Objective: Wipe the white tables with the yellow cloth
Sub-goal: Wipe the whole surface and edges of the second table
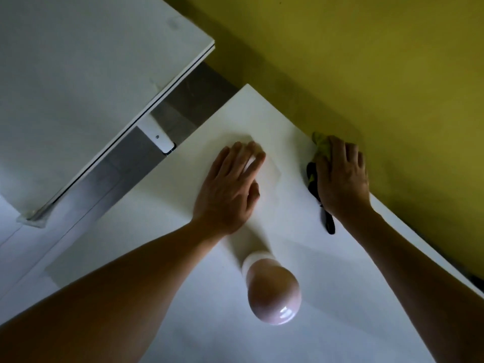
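Mustard-yellow wall is running along the far edge of the white table, which is filling most of the head view. Beside it, to the left, a second white table is standing apart, with a grey strip of floor showing in the gap between the two.

On the near table, the left hand is lying flat, palm down, its fingers straight and close together, holding nothing. The right hand is pressing down at the table's far edge, right against the wall, its fingers curling over the yellow cloth. Only a bunched corner of the cloth is peeking out beyond the fingertips; the rest is hidden under the palm. A thin black object is lying under that hand too, sticking out below the wrist; what it is cannot be told.

Nearer the camera, a pale pink rounded object is standing on the table between the two forearms.
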